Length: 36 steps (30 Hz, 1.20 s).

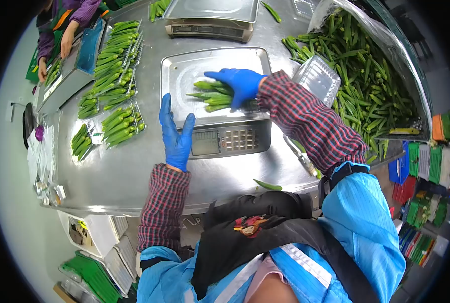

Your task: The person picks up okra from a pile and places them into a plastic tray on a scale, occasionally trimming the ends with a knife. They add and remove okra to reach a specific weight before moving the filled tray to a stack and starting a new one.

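My right hand (241,86), in a blue glove, lies over a bunch of okra (212,96) on the steel pan of a weighing scale (179,65). Its fingers curve around the far and near sides of the pods, whose tips point left. My left hand (177,135), also blue-gloved, is at the scale's front left corner with thumb and fingers apart and nothing in it. Just right of it are the scale's display (205,143) and keypad (241,137). A clear plastic tray (317,80) sits beside my right sleeve, against the okra heap.
A large okra heap (366,70) fills a lined container at right. Packed okra trays (116,60) line the left side. A second scale (210,28) stands behind. Near the front edge lie a loose pod (267,185) and a metal tool (300,154). Another person's hand (68,40) works at upper left.
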Each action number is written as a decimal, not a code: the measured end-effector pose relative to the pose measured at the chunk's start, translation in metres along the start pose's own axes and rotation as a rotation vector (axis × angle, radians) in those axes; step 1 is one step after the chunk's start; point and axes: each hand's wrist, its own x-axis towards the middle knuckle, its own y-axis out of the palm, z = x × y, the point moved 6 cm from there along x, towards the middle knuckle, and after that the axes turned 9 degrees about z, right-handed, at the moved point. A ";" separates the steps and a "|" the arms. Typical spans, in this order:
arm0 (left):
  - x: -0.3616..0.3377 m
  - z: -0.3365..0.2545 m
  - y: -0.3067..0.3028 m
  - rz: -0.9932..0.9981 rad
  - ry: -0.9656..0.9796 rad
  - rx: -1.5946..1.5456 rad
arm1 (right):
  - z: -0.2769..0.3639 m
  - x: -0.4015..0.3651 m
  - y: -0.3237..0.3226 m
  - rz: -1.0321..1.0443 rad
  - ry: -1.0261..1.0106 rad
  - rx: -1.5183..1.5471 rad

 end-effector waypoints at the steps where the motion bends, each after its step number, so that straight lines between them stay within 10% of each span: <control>1: 0.009 -0.001 -0.003 0.080 0.036 0.125 | -0.001 -0.008 -0.008 -0.065 -0.047 0.099; 11: 0.091 0.042 0.029 0.303 0.150 0.199 | -0.054 -0.087 0.036 -0.910 0.096 0.712; 20: 0.055 0.013 0.080 0.491 0.277 0.572 | -0.039 -0.054 0.046 -0.952 0.006 0.674; 23: 0.057 0.009 0.088 0.543 0.344 0.680 | -0.017 -0.060 0.037 -0.793 0.171 -0.010; 28: 0.053 -0.008 0.082 0.511 0.387 0.691 | -0.016 -0.133 0.053 -1.106 0.103 0.372; 31: 0.044 -0.021 0.070 0.447 0.317 0.626 | -0.043 -0.229 0.096 -1.236 0.245 0.335; 33: 0.038 -0.025 0.066 0.415 0.276 0.593 | -0.090 -0.292 0.145 -1.411 0.734 0.437; 36: 0.027 -0.039 0.069 0.355 0.236 0.411 | -0.154 -0.341 0.184 -1.154 1.229 0.243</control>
